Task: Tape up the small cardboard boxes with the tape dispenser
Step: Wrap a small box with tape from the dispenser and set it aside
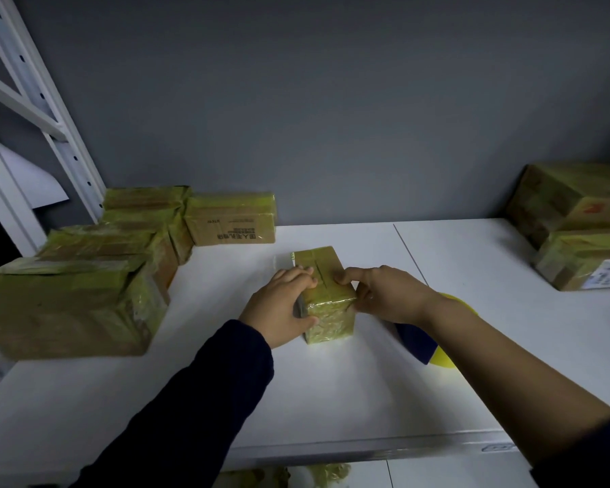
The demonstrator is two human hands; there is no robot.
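Taped box [326, 301] sits mid-table [331, 399]. Left hand [282, 306] grips its left side, right hand [384, 294] holds its right top edge. Box stack [85, 297] at left, more boxes [578, 220] far right. Yellow/blue item [418, 345] partly hidden under right forearm.

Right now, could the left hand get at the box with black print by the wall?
Probably yes: the printed box sits beyond the left hand with bare table between, though the hand must first release the small box.
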